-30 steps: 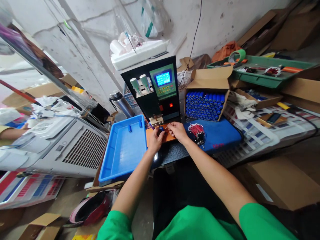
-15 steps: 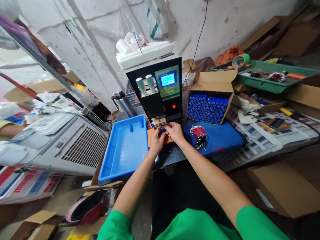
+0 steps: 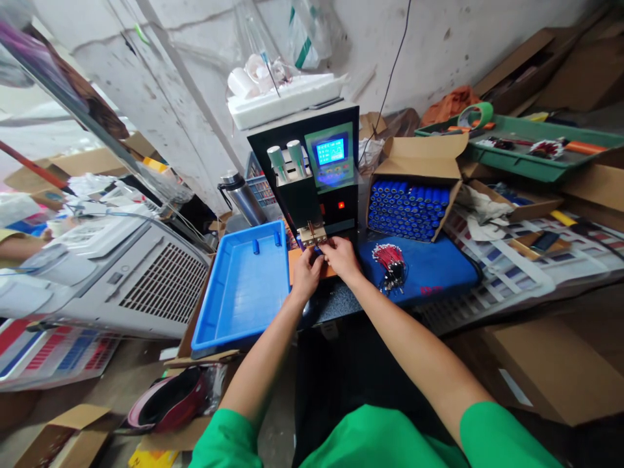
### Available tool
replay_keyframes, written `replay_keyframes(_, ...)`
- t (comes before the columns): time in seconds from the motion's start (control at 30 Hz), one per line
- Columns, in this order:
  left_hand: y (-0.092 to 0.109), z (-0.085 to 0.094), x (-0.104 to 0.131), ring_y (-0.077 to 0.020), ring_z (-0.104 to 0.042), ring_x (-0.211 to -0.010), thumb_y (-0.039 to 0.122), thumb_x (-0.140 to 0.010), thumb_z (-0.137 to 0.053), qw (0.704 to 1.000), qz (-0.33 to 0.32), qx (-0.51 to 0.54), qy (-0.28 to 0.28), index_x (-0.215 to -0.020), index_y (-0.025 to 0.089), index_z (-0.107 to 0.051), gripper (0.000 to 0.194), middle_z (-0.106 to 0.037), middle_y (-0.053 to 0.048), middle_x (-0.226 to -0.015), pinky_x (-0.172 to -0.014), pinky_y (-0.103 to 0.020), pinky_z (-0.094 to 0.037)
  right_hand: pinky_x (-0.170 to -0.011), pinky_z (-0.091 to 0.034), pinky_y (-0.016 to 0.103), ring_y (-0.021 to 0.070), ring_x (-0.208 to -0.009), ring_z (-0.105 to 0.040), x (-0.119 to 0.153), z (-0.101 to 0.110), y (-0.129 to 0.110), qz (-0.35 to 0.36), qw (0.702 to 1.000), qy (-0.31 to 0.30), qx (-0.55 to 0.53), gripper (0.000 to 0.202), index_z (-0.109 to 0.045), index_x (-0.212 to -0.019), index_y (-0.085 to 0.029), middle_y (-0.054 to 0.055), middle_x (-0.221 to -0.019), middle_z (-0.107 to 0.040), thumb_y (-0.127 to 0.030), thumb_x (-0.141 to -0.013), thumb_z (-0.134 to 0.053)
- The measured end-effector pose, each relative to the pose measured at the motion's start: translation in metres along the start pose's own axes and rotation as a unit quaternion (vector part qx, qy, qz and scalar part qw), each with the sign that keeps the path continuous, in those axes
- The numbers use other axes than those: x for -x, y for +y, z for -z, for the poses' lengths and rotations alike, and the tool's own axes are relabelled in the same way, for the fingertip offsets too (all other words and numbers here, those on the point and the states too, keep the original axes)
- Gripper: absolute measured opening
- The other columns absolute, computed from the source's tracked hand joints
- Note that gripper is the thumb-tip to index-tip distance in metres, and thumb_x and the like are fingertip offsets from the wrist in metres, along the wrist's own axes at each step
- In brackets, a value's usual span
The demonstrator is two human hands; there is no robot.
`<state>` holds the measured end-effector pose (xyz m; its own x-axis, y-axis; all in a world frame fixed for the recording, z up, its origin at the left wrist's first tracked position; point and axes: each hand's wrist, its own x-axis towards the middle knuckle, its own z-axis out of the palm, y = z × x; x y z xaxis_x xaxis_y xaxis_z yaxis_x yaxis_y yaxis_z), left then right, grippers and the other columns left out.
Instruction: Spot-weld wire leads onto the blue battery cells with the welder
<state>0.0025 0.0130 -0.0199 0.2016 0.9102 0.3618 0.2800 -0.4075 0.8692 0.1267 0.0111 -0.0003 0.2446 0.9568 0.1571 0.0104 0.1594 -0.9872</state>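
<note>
A black spot welder [image 3: 298, 205] with a lit screen stands in front of me. Beneath its electrode tips [image 3: 312, 233], my left hand [image 3: 306, 274] is closed on a small blue battery cell [image 3: 318, 251], mostly covered by fingers. My right hand [image 3: 342, 259] pinches at the same spot from the right; what lies between its fingertips is too small to make out. Both hands are just above an orange block [image 3: 294, 263]. To the left, two blue cells [image 3: 256, 246] lie in a blue tray [image 3: 238, 299]. Red and black wire leads [image 3: 390, 261] lie bundled at the right.
An open cardboard box [image 3: 426, 156] packed with blue cells [image 3: 407, 211] stands on a blue pad [image 3: 433, 263]. A steel flask [image 3: 242, 195] is behind the tray. Farther right is a green tray [image 3: 536, 162] with tape. A grey slatted unit [image 3: 156, 279] stands left.
My view has shifted slightly. Both hands stay beneath the electrode tips in nearly the same pose, and a bluish glare shows over the welder's buttons.
</note>
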Motion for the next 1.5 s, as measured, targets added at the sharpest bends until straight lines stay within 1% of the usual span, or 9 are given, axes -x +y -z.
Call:
replay_keyframes(0.43, -0.006, 0.001, 0.0, -0.0211, -0.066, -0.1, 0.025, -0.09, -0.056, 1.0, -0.001, -0.012, -0.007, -0.118, 0.018, -0.062, 0.03, -0.071, -0.007, -0.108, -0.094, -0.036, -0.052, -0.05, -0.04, 0.025, 0.0166, -0.056, -0.056, 0.002, 0.0, -0.002, -0.014, 1.0, -0.001, -0.021, 0.025, -0.058, -0.066, -0.021, 0.0, -0.056, -0.06, -0.043, -0.075, -0.062)
replay_keyframes(0.83, -0.003, 0.0, 0.0, -0.023, -0.064, -0.11, 0.025, -0.09, -0.056, 1.0, 0.0, -0.005, -0.008, -0.121, 0.018, -0.06, 0.032, -0.07, -0.008, -0.114, -0.1, -0.039, -0.05, -0.051, -0.04, 0.025, 0.0168, -0.058, -0.057, 0.001, 0.0, -0.003, -0.008, 1.0, -0.001, -0.018, 0.025, -0.059, -0.068, -0.02, 0.001, -0.059, -0.061, -0.043, -0.077, -0.062)
replay_keyframes(0.97, 0.0, 0.0, 0.0, -0.0228, -0.065, -0.11, 0.026, -0.09, -0.056, 1.0, 0.0, -0.004, -0.004, -0.121, 0.017, -0.061, 0.033, -0.069, -0.009, -0.116, -0.101, -0.039, -0.049, -0.05, -0.041, 0.024, 0.0166, -0.058, -0.057, 0.001, 0.0, -0.001, -0.012, 1.0, -0.004, -0.015, 0.024, -0.059, -0.069, -0.02, 0.001, -0.061, -0.062, -0.043, -0.077, -0.063)
replay_keyframes(1.13, 0.006, -0.002, 0.001, -0.0213, -0.066, -0.104, 0.025, -0.088, -0.058, 1.0, -0.001, 0.003, -0.003, -0.115, 0.017, -0.063, 0.028, -0.071, -0.008, -0.111, -0.098, -0.037, -0.05, -0.046, -0.041, 0.024, 0.0153, -0.052, -0.056, -0.002, 0.004, 0.006, -0.018, 0.999, -0.033, -0.021, 0.029, -0.061, -0.071, -0.02, 0.0, -0.06, -0.062, -0.047, -0.078, -0.063)
replay_keyframes(1.23, 0.004, -0.002, 0.0, -0.0214, -0.067, -0.098, 0.026, -0.088, -0.059, 1.0, 0.004, -0.001, -0.003, -0.108, 0.016, -0.065, 0.024, -0.072, -0.008, -0.105, -0.094, -0.037, -0.051, -0.05, -0.042, 0.024, 0.0151, -0.052, -0.057, -0.001, 0.012, 0.005, -0.023, 0.998, -0.055, 0.003, 0.032, -0.063, -0.073, -0.019, 0.0, -0.059, -0.061, -0.05, -0.081, -0.061)
replay_keyframes(1.3, 0.001, -0.001, -0.001, -0.0216, -0.067, -0.096, 0.026, -0.087, -0.06, 1.0, 0.008, -0.008, -0.004, -0.107, 0.015, -0.065, 0.023, -0.072, -0.009, -0.103, -0.092, -0.037, -0.052, -0.055, -0.044, 0.026, 0.016, -0.056, -0.059, 0.002, 0.02, 0.0, -0.002, 0.998, -0.051, 0.049, 0.03, -0.063, -0.071, -0.019, 0.001, -0.062, -0.063, -0.046, -0.083, -0.059)
replay_keyframes(1.37, -0.002, -0.001, -0.001, -0.0212, -0.066, -0.094, 0.026, -0.086, -0.06, 1.0, 0.009, -0.012, -0.004, -0.107, 0.015, -0.065, 0.024, -0.072, -0.009, -0.101, -0.09, -0.037, -0.052, -0.063, -0.046, 0.028, 0.0179, -0.064, -0.062, 0.007, 0.029, -0.008, 0.048, 0.991, -0.032, 0.121, 0.023, -0.064, -0.074, -0.019, 0.003, -0.07, -0.067, -0.038, -0.085, -0.058)
replay_keyframes(1.43, -0.005, -0.001, -0.001, -0.0204, -0.066, -0.091, 0.026, -0.085, -0.062, 1.0, 0.007, -0.013, -0.001, -0.106, 0.015, -0.066, 0.024, -0.071, -0.008, -0.099, -0.088, -0.036, -0.052, -0.072, -0.048, 0.032, 0.0212, -0.078, -0.063, 0.013, 0.037, -0.017, 0.123, 0.968, -0.007, 0.217, 0.014, -0.067, -0.082, -0.019, 0.007, -0.083, -0.069, -0.03, -0.085, -0.058)
replay_keyframes(1.5, -0.007, -0.002, -0.001, -0.0199, -0.065, -0.089, 0.027, -0.083, -0.063, 1.0, 0.001, -0.013, 0.004, -0.104, 0.015, -0.067, 0.025, -0.071, -0.008, -0.096, -0.087, -0.036, -0.052, -0.082, -0.047, 0.036, 0.0255, -0.093, -0.06, 0.019, 0.043, -0.026, 0.203, 0.928, 0.003, 0.312, 0.014, -0.069, -0.091, -0.018, 0.01, -0.095, -0.069, -0.026, -0.086, -0.06)
